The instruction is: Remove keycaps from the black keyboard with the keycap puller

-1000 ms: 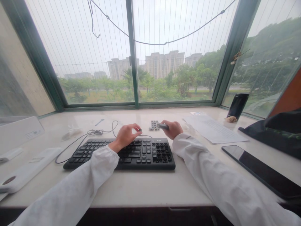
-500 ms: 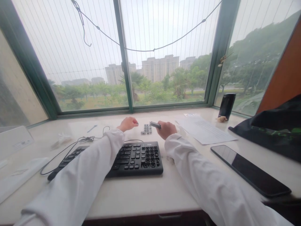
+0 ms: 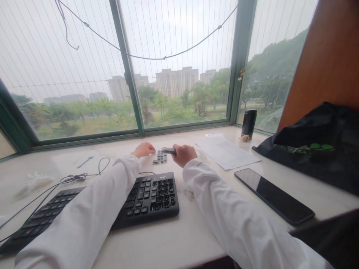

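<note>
My left hand (image 3: 143, 150) is closed in a pinch beside the left edge of a group of loose keycaps (image 3: 160, 157); what its fingertips hold is too small to make out. My right hand (image 3: 185, 154) is wrapped round a slim dark metallic tool (image 3: 169, 151), whose kind I cannot tell. The tool points left, over the upper right of the keycaps, which lie in rough rows on the white table (image 3: 196, 224). Nearer to me, a black keyboard (image 3: 168, 213) lies partly under my left sleeve. Its number pad shows open square sockets without caps.
A black cable (image 3: 75, 179) loops on the left, near crumpled clear plastic (image 3: 36, 183). On the right are printed paper (image 3: 228, 155), a black phone (image 3: 276, 196), a dark can (image 3: 249, 124) and a black bag (image 3: 314, 157). A window frame (image 3: 140, 131) borders the back.
The view has turned to the right, so everything appears shifted left. My left hand has come closer to the keycaps. The right hand still holds the tool, now over the keycaps' edge.
</note>
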Demonstrator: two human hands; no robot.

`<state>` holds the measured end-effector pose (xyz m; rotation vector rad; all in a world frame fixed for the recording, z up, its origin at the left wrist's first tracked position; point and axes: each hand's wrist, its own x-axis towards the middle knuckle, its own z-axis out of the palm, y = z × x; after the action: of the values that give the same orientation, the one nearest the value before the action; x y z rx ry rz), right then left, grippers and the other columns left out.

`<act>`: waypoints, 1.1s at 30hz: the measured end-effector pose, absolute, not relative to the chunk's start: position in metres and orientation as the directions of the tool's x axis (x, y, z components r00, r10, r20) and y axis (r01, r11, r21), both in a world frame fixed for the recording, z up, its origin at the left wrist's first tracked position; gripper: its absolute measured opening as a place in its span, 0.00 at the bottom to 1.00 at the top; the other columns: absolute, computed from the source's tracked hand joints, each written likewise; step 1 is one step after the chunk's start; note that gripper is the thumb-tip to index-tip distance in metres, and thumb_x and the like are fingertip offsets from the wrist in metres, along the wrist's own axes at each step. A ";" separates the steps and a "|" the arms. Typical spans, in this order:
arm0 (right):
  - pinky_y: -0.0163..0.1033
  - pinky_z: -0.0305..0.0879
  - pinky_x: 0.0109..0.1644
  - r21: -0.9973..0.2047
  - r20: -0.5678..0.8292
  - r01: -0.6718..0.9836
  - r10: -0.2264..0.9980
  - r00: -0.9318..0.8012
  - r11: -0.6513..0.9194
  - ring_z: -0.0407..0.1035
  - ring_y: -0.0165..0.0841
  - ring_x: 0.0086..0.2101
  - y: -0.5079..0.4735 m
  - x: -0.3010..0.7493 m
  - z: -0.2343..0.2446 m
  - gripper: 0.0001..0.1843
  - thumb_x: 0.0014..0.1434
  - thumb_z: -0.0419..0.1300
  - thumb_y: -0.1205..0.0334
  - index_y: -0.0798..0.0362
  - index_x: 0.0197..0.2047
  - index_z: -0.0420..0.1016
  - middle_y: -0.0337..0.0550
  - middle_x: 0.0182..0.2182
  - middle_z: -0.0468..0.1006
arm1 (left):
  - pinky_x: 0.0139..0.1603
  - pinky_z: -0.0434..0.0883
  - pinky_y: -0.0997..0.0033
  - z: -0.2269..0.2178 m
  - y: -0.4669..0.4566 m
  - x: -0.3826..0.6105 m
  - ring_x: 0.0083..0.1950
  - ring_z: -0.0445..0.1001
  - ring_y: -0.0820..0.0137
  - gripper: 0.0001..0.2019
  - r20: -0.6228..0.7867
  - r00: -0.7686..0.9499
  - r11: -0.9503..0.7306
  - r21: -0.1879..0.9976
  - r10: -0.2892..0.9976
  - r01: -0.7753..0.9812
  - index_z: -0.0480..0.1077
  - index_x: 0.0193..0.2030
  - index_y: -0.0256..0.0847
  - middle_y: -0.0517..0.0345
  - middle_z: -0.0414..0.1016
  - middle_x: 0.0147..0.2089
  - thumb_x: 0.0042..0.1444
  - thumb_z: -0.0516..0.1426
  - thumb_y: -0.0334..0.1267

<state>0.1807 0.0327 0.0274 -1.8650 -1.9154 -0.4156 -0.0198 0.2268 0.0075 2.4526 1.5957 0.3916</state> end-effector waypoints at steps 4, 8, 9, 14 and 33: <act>0.39 0.59 0.36 -0.086 0.492 0.995 0.871 -0.005 0.054 0.73 0.39 0.33 0.032 0.180 0.028 0.14 0.63 0.49 0.57 0.50 0.41 0.75 0.49 0.32 0.79 | 0.32 0.68 0.77 0.003 0.231 -0.021 0.24 0.73 0.76 0.14 0.112 0.411 -0.425 0.308 0.905 0.851 0.78 0.40 0.42 0.57 0.80 0.42 0.46 0.64 0.44; 0.39 0.59 0.36 -0.082 0.485 0.995 0.875 -0.008 0.055 0.73 0.39 0.33 0.033 0.180 0.028 0.14 0.62 0.50 0.57 0.50 0.41 0.76 0.49 0.32 0.79 | 0.34 0.69 0.76 0.000 0.234 -0.023 0.24 0.73 0.76 0.14 0.103 0.432 -0.441 0.315 0.896 0.841 0.79 0.40 0.42 0.58 0.80 0.39 0.46 0.65 0.44; 0.39 0.59 0.36 -0.079 0.483 0.995 0.875 -0.010 0.055 0.73 0.40 0.33 0.033 0.180 0.028 0.14 0.62 0.50 0.57 0.50 0.41 0.76 0.49 0.32 0.79 | 0.35 0.69 0.76 -0.001 0.234 -0.023 0.24 0.73 0.76 0.14 0.103 0.433 -0.442 0.316 0.896 0.840 0.78 0.40 0.42 0.58 0.80 0.39 0.47 0.65 0.44; 0.40 0.60 0.37 -0.072 0.475 0.996 0.880 -0.004 0.044 0.73 0.40 0.34 0.034 0.179 0.026 0.14 0.61 0.50 0.57 0.49 0.42 0.76 0.48 0.33 0.79 | 0.38 0.70 0.75 -0.004 0.239 -0.023 0.24 0.73 0.77 0.14 0.099 0.429 -0.436 0.327 0.898 0.838 0.78 0.40 0.42 0.58 0.80 0.41 0.47 0.64 0.43; 0.39 0.57 0.34 -0.071 0.495 0.996 0.869 -0.015 0.058 0.72 0.38 0.31 0.038 0.180 0.022 0.13 0.61 0.51 0.57 0.50 0.38 0.75 0.47 0.31 0.79 | 0.31 0.68 0.77 0.013 0.220 -0.026 0.24 0.73 0.77 0.17 0.101 0.380 -0.392 0.314 0.919 0.865 0.76 0.43 0.40 0.55 0.79 0.43 0.48 0.64 0.45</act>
<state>0.1802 0.0382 0.0223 -1.8614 -1.9356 -0.4196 -0.0259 0.2201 0.0131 2.4286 1.5954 0.3838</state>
